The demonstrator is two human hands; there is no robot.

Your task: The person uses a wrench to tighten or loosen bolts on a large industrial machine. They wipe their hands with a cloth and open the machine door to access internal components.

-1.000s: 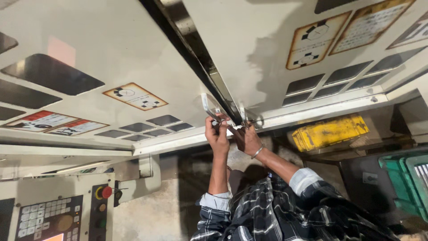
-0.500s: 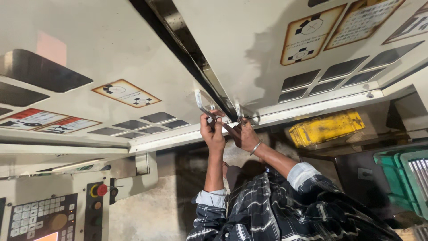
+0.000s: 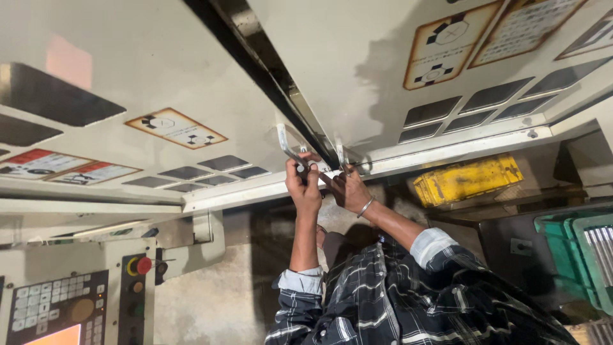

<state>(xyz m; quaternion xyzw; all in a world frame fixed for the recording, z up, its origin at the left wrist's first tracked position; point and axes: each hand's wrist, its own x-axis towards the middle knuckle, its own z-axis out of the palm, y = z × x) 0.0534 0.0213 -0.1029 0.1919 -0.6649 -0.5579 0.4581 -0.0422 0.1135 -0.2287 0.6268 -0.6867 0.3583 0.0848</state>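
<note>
Since a second ago both hands have stayed at the door handles: left hand clenched on the left door handle (bracket-shaped), right hand grasping the right door handle.

The cream sheet-metal machine doors carry everything: two metal pull handles are fixed beside the dark seam where both panels meet, a diamond-shaped orange-edged warning label sits on one panel, larger framed labels on the other, and rows of dark rectangular windows run above the lower door rail
</note>
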